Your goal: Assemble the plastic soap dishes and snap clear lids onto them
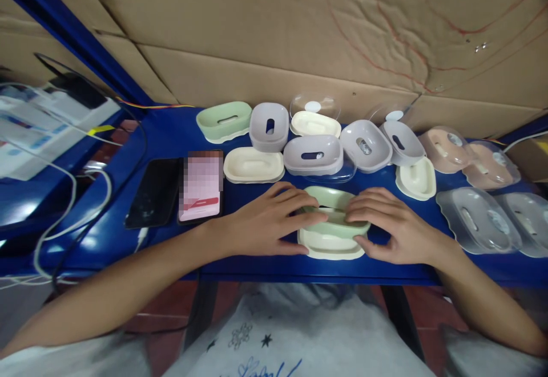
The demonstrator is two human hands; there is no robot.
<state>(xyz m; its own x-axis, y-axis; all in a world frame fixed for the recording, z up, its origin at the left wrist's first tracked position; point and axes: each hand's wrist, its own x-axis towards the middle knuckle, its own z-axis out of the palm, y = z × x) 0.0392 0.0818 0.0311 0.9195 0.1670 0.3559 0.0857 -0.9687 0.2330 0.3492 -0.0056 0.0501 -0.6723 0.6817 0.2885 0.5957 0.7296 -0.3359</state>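
Observation:
Between my hands, near the table's front edge, is a light green soap dish [342,229], an oval tray with a slot in its floor. It sits on or just above a cream oval base [330,249]; I cannot tell whether the two are fully joined. My left hand [268,220] grips the dish's left end, fingers over the rim and thumb low by the base. At the right end, my right hand [396,226] has its fingers bent over the rim and its thumb below, near the base's edge.
Behind stand lilac trays [312,163], another green tray [225,121], cream bases [254,165] and clear lids [314,103]. Lidded pink dishes [445,149] and lidded grey ones [475,220] lie to the right. Leftward are two phones [199,186] [153,191] and cables [72,194]. Cardboard [257,35] walls the back.

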